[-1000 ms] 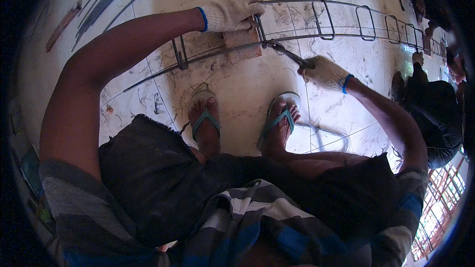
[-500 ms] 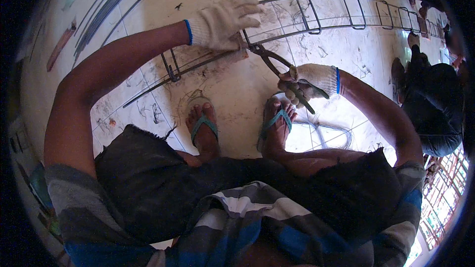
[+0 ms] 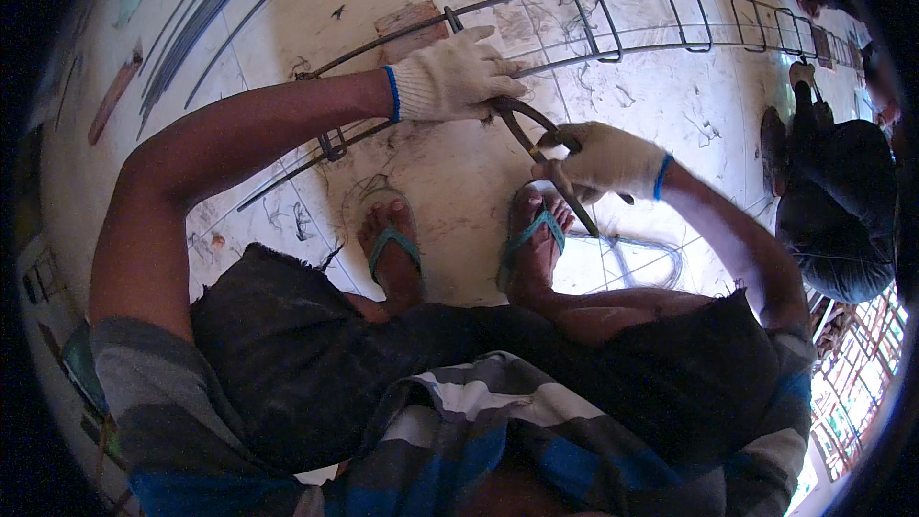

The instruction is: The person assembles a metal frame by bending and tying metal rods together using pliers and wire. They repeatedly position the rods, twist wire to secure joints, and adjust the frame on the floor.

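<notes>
A long ladder-like frame of grey steel bars and rectangular rings (image 3: 610, 58) crosses the upper half of the picture; a flat reddish block (image 3: 407, 17) lies beneath, perhaps to raise it. The white-gloved left hand (image 3: 455, 75) rests over it with fingers spread, probably for steadying. The white-gloved right hand (image 3: 603, 161) is wrapped around dark metal pliers (image 3: 520, 134), whose bite I cannot tell.

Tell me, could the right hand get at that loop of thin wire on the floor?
Probably yes: nothing visible stands between the right hand and the loop of thin wire, though the hand holds pincers.
</notes>
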